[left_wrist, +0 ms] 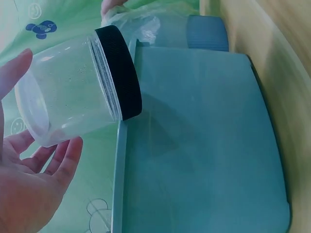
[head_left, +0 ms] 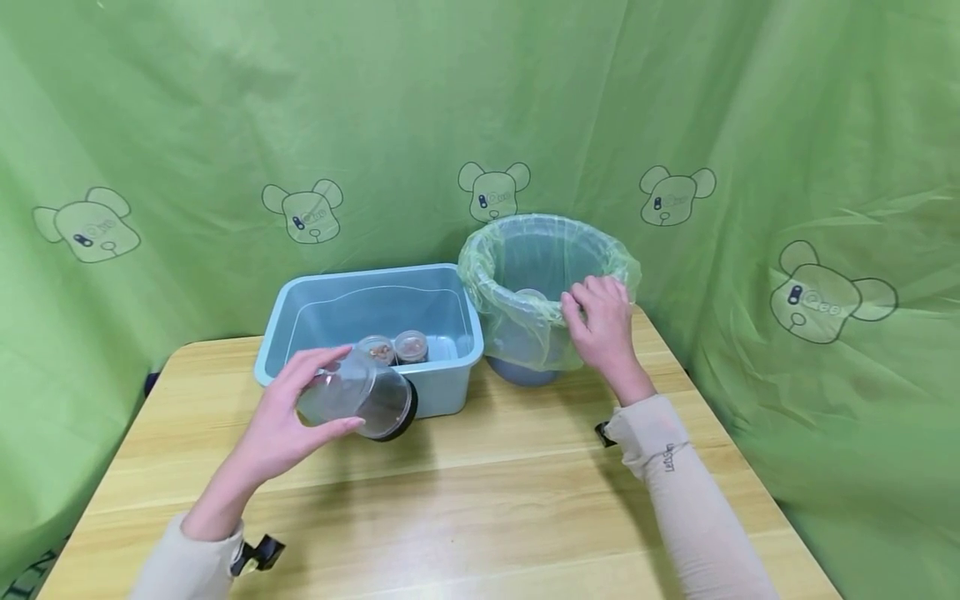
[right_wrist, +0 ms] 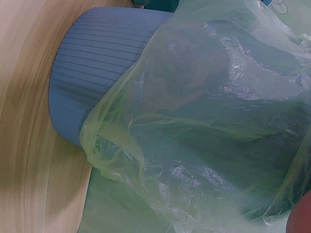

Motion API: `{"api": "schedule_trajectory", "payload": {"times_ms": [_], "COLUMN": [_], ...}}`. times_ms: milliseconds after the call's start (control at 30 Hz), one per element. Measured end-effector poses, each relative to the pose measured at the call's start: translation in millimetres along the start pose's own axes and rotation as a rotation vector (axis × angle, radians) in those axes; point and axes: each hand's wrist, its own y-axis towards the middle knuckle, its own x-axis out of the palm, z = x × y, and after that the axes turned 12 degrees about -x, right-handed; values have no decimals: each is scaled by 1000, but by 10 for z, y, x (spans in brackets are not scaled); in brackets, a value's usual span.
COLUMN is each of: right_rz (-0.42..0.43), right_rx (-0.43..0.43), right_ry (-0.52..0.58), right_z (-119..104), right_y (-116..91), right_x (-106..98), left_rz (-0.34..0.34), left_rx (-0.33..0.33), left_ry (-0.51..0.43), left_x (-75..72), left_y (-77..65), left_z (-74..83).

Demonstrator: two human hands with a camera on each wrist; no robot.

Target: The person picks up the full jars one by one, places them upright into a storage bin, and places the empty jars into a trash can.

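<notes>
My left hand (head_left: 279, 421) grips a clear plastic jar (head_left: 339, 392) by its base end, thumb on the near side and fingers on the far side. The jar lies tilted on its side in the air, its black screw lid (left_wrist: 121, 73) facing right, in front of the blue tub's near wall. Droplets show on its inner wall in the left wrist view. My right hand (head_left: 603, 325) holds the near right rim of a blue trash bin (head_left: 525, 373), fingers curled over the green plastic bag (head_left: 517, 329) that lines it. Only a fingertip (right_wrist: 300, 216) shows in the right wrist view.
A light blue tub (head_left: 442, 392) stands at the table's back, left of the bin. Two small lidded jars, one a clear jar (head_left: 411, 346), stand inside it. Green curtains (head_left: 397, 125) hang close behind and beside the wooden table (head_left: 480, 517).
</notes>
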Motion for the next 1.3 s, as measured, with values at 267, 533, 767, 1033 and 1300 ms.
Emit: {"api": "schedule_trajectory", "payload": {"times_ms": [267,533,767,1033,1300], "right_rz": [-1,0,-7,-1,24], "right_rx": [-4,2,1,10,-10], "right_ry": [-7,-8,-5,-5,13], "right_z": [0,18,11,25,12], "right_y": [0,-1,-4,-3,11], "right_x": [-6,-13,-2,-16,33], "left_rz": [30,24,31,40,54], "left_rx": [56,17,17,59,85], "left_ry": [-113,-191,-257,-377,-429], "left_x": [49,185,356,616,896], "left_y": [141,363,568,872,1178], "left_z": [101,264,428,651,841]}}
